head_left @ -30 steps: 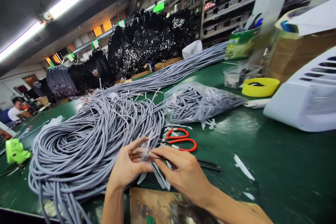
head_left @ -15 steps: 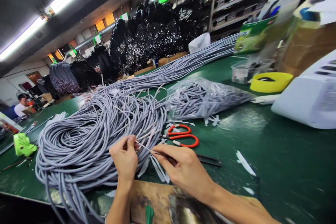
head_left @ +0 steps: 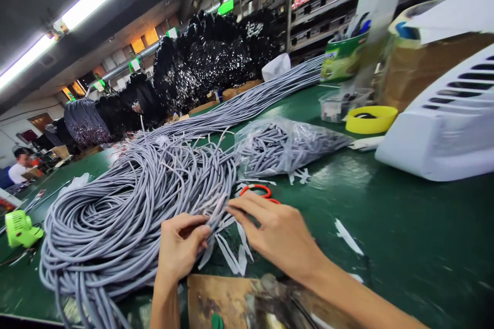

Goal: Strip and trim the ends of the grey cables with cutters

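Head view: your left hand (head_left: 179, 247) has thumb and fingers together, clamped on a cable end (head_left: 217, 212), grey and round, at the near right edge of the cable coil (head_left: 127, 216). Your right hand (head_left: 283, 236) is just right of it, fingers stretched toward the pale tip; can't tell whether they pinch anything. Coil is smooth matte grey jacket, thick loops, loose ends bunched at its right side. Thin, flat white strips (head_left: 229, 254) lie crumpled below the cable end. Scissors (head_left: 254, 188) with rounded red handles sit beyond your right hand, partly hidden by it. Farther back, a clear, wrinkled plastic bag (head_left: 289, 149) is full of short grey cable pieces. Near edge: stained, rough brown board (head_left: 216, 293). Right: smooth yellow ring (head_left: 371, 121) and a slotted white housing (head_left: 440, 139), all on the glossy green tabletop (head_left: 405, 226).
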`<action>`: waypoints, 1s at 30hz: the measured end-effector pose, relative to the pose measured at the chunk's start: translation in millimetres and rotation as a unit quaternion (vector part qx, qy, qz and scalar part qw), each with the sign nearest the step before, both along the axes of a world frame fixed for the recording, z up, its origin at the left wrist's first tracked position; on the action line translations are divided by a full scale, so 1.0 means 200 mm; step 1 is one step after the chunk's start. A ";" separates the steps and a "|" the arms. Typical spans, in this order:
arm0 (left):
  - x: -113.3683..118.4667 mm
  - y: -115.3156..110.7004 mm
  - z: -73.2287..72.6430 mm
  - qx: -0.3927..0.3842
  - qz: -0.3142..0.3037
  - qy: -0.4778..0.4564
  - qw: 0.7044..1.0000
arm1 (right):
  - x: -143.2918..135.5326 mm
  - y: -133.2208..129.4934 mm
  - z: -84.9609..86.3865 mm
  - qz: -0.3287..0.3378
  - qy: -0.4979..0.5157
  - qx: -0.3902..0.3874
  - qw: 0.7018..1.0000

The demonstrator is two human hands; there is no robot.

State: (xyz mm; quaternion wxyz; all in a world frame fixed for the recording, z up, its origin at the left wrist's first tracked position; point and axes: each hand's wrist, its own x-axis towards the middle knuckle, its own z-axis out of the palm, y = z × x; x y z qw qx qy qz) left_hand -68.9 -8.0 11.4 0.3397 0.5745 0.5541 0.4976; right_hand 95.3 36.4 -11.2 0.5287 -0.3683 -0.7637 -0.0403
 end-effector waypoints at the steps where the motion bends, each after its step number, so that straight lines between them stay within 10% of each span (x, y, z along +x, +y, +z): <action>1: 0.00 0.00 0.00 0.006 -0.004 0.015 1.000 | 0.03 0.01 0.01 -0.048 -0.003 0.009 0.999; 5: -0.01 -0.01 0.01 0.040 -0.017 0.110 0.993 | 0.10 0.03 0.04 -0.187 0.028 0.020 0.982; 12: -0.02 -0.01 0.01 0.075 -0.023 0.186 0.979 | 0.02 -0.01 0.02 0.017 -0.076 0.084 0.993; 22: 0.00 -0.02 0.03 0.090 -0.030 0.207 0.974 | 0.01 -0.02 0.02 0.060 -0.099 0.092 0.989; 30: -0.01 -0.02 0.03 0.085 -0.042 0.215 0.972 | -0.03 -0.02 -0.01 0.181 0.043 -0.081 0.979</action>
